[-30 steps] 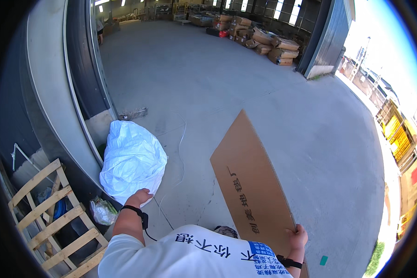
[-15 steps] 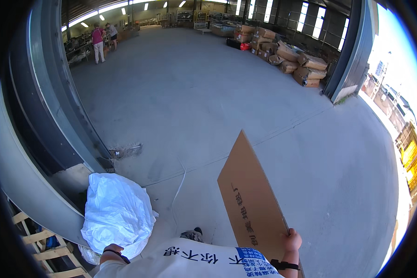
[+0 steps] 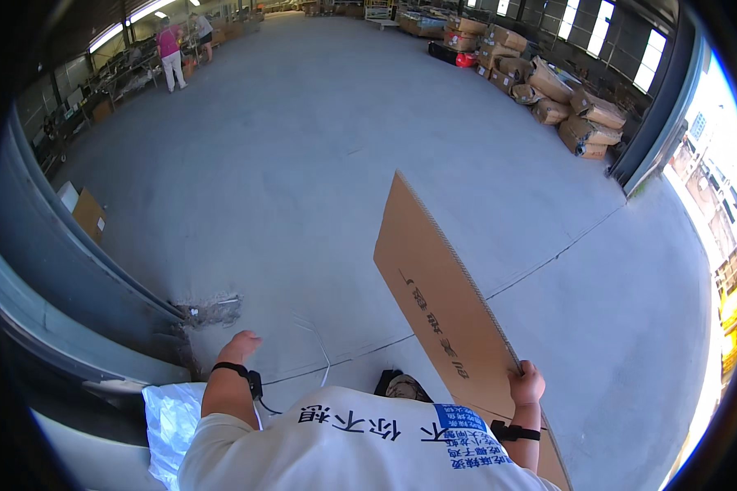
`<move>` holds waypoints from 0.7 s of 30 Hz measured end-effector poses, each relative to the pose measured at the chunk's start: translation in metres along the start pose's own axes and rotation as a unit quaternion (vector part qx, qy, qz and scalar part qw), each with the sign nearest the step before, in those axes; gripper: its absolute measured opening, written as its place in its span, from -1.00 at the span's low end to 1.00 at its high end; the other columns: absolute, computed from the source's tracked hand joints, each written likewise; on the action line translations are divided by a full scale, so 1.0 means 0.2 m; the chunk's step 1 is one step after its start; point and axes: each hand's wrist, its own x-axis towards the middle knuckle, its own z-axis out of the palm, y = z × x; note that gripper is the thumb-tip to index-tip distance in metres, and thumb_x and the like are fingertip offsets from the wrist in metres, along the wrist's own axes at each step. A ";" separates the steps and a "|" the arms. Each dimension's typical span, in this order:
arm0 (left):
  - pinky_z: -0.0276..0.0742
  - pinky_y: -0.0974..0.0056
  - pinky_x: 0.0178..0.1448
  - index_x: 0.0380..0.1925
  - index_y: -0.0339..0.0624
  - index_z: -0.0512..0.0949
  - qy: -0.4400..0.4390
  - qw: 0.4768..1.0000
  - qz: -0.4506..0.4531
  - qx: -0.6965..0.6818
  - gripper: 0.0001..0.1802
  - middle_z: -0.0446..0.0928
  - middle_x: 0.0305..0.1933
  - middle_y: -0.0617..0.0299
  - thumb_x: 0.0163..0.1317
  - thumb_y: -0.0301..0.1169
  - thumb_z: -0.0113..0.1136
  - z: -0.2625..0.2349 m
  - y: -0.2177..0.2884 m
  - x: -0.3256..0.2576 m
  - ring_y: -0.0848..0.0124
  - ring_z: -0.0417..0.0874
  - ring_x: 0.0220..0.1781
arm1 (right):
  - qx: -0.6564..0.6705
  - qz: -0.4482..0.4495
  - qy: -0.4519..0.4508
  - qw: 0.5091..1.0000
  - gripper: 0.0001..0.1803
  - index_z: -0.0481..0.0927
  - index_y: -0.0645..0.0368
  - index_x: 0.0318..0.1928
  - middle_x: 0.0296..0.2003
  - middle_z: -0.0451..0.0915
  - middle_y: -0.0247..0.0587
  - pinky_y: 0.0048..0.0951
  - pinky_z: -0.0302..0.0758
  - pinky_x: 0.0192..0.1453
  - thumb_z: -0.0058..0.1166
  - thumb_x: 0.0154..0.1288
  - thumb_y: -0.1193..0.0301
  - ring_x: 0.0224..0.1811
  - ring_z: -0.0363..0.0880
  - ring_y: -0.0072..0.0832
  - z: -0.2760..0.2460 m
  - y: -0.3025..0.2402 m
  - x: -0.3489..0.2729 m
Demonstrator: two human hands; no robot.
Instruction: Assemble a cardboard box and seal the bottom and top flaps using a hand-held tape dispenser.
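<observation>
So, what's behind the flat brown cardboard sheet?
Grey concrete floor shows around the sheet; a thin dark seam meets both its long edges. What it covers can't be seen.

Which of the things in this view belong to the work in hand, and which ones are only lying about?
In the work, it seems:
- cardboard sheet, held by its edge in the right hand
- perhaps the white plastic bundle, near the left forearm; the left hand looks empty

Lying about:
- stacked cartons, farther off at right
- brown box at left
</observation>
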 end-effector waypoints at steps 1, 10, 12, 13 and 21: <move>0.51 0.17 -0.12 -0.21 -0.25 0.54 0.012 0.998 0.050 0.040 -0.60 0.61 -0.30 0.06 0.18 -0.11 0.16 -0.07 0.30 0.18 0.23 0.61 -0.23 | -0.001 -0.013 0.008 1.000 -0.70 0.60 0.03 -0.31 -0.36 0.62 -0.18 -0.16 0.53 -0.18 0.33 -0.11 0.27 -0.24 0.59 -0.12 0.04 -0.08 0.18; 0.56 0.20 -0.04 0.03 -0.24 0.49 -0.053 0.996 -0.075 0.021 -0.48 0.59 -0.02 0.04 0.22 -0.08 0.14 -0.55 1.08 1.17 0.28 0.63 0.00 | 0.053 -0.115 -0.005 0.992 -0.71 0.59 0.11 -0.36 -0.40 0.61 -0.12 -0.15 0.51 -0.25 0.36 -0.10 0.29 -0.28 0.58 -0.08 0.46 -1.09 2.02; 0.59 0.12 -0.24 -0.08 -0.23 0.53 -0.052 0.980 -0.174 -0.080 -0.57 0.61 -0.13 0.09 0.23 -0.11 0.12 -0.62 0.98 1.13 0.29 0.68 -0.12 | 0.058 -0.148 -0.007 0.987 -0.72 0.58 0.11 -0.38 -0.41 0.60 -0.12 -0.14 0.51 -0.26 0.36 -0.10 0.30 -0.29 0.58 -0.07 0.54 -1.38 2.38; 0.60 0.15 -0.17 -0.08 -0.19 0.53 -0.054 0.961 -0.243 -0.118 -0.61 0.62 -0.15 0.09 0.22 -0.16 0.14 -0.68 0.97 1.14 0.33 0.67 -0.11 | 0.061 -0.175 0.001 0.983 -0.73 0.57 0.12 -0.40 -0.41 0.60 -0.12 -0.14 0.50 -0.27 0.36 -0.10 0.31 -0.30 0.57 -0.07 0.59 -1.55 2.60; 0.34 0.20 0.34 0.09 0.11 0.55 -0.101 0.912 -0.351 0.188 -0.52 0.47 0.24 0.21 0.15 -0.11 0.09 -1.12 1.08 1.65 0.28 0.44 0.30 | 0.028 -0.168 0.024 0.985 -0.68 0.54 0.12 -0.45 -0.46 0.57 -0.10 -0.08 0.49 -0.27 0.40 -0.22 0.32 -0.33 0.55 -0.05 1.28 -2.53 3.87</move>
